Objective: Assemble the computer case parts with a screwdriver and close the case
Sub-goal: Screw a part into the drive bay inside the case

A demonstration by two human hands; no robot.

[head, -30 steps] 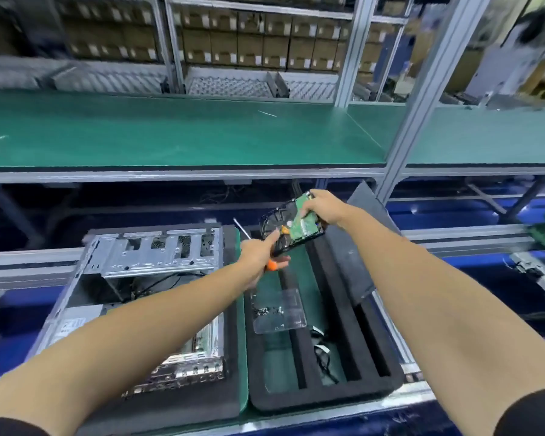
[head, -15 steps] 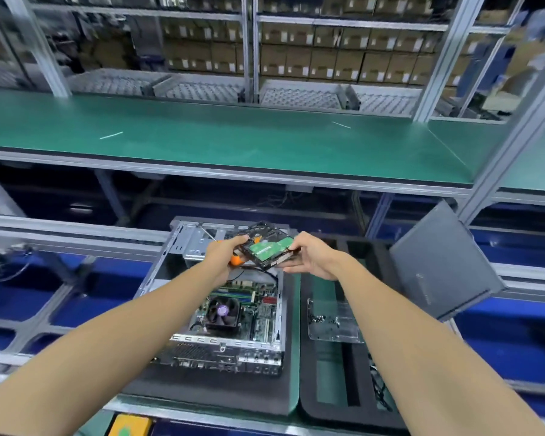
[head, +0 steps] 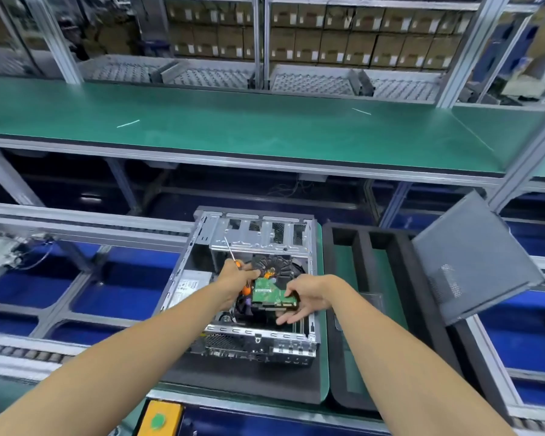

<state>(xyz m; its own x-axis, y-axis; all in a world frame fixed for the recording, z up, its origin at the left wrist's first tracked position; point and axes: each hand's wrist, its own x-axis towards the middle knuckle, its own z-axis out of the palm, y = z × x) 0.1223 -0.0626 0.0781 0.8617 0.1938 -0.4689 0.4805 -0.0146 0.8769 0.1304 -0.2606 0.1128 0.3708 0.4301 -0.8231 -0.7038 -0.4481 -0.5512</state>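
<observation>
Both hands have lowered the hard drive (head: 269, 294) seemingly into the open case (head: 258, 234).

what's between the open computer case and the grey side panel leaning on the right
In the head view, a black foam tray with long slots lies between the computer case and the grey side panel; the panel's lower edge rests over the tray's right side.

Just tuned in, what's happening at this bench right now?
A person is fitting a hard drive into an open computer case. The right hand grips the drive, circuit board up, over the case interior. The left hand touches the drive's other end while holding an orange-handled screwdriver. The grey side panel leans off to the right, so the case is not closed yet.
</observation>
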